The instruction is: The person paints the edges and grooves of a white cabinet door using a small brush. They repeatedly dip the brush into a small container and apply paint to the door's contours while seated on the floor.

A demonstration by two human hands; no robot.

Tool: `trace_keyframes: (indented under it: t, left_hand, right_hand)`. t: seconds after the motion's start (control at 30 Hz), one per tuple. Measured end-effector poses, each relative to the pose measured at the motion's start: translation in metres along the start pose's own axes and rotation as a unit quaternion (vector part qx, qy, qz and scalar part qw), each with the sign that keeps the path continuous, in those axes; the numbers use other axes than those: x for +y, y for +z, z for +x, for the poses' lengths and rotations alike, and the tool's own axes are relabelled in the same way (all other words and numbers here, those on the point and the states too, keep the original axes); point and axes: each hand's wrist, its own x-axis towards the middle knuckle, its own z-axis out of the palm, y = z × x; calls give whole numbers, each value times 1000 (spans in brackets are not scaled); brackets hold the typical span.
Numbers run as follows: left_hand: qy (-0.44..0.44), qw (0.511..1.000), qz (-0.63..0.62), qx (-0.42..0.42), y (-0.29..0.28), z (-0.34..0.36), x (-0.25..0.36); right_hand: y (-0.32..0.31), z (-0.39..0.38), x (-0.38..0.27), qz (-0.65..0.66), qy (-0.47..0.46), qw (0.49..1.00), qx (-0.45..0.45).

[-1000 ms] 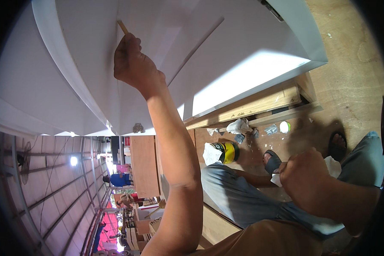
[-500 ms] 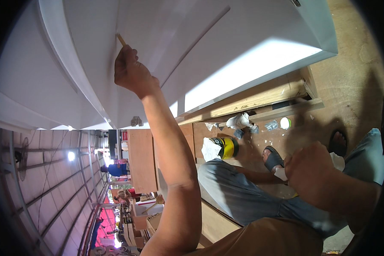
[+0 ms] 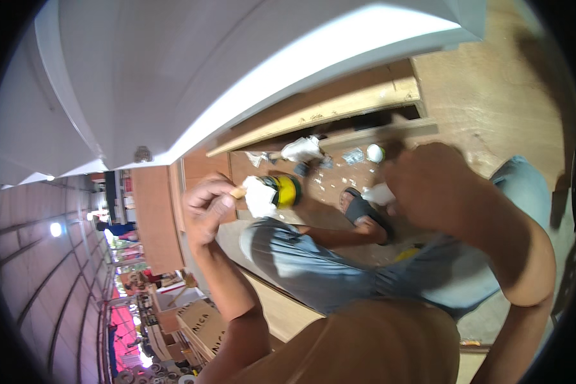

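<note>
My left hand (image 3: 208, 206) pinches a short, flat tan stick (image 3: 238, 192) between thumb and fingers. Its tip is at the edge of a crumpled white sheet (image 3: 259, 197), which lies against a yellow-and-black can (image 3: 287, 191). To the right, my right hand (image 3: 422, 182) is closed and blurred, seen from its back. A piece of white cloth or paper (image 3: 379, 194) sticks out from under its fingers. Above both hands spreads a large, glossy white panel (image 3: 153, 70) with curved ridges.
Under the panel runs a wooden frame (image 3: 320, 115). White crumpled paper (image 3: 303, 149), a small white-topped container (image 3: 375, 153) and scraps lie on the floor. My sandalled foot (image 3: 361, 214) is beside them. Cardboard boxes (image 3: 201, 326) stand at lower left.
My left hand has come off the white panel with the stick, down to the white sheet by the can. My right hand has moved up and left. The whole view has shifted.
</note>
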Motion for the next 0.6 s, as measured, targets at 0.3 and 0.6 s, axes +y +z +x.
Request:
trace_keyframes:
  t: [0.3, 0.6]
  left_hand:
    - [-121, 941, 263, -174, 197, 24, -225]
    - [-235, 918, 316, 50, 280, 54, -317]
  right_hand:
    - [-30, 20, 2, 20, 93, 995, -2]
    - [-36, 23, 3, 4, 153, 987, -58]
